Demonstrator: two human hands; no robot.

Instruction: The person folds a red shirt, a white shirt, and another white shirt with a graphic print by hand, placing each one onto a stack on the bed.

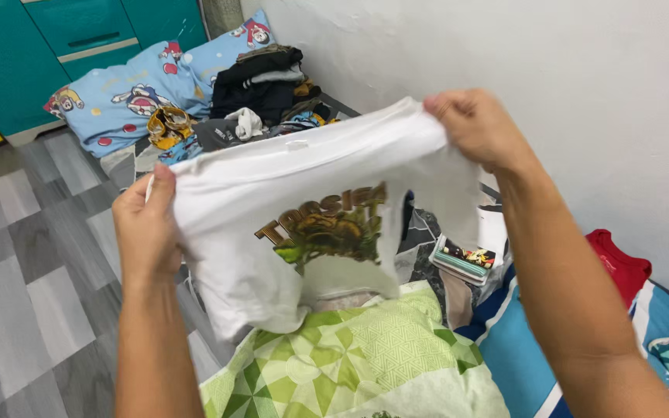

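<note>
Pinching the white T-shirt (pixel 303 201) at its upper corners, the left hand (pixel 147 228) and right hand (pixel 474 128) are both closed on the cloth and spread apart, so it hangs open above the green patterned pillow (pixel 350 364). Behind it a pile of dark clothes (pixel 261 85) sits against the wall, out of the way

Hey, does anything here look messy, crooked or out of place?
Yes. The white T-shirt held up by the left hand and right hand hangs crooked, its lower part bunched and folded over. Behind it, a heap of loose clothes lies unfolded by the blue cartoon pillows.
</note>
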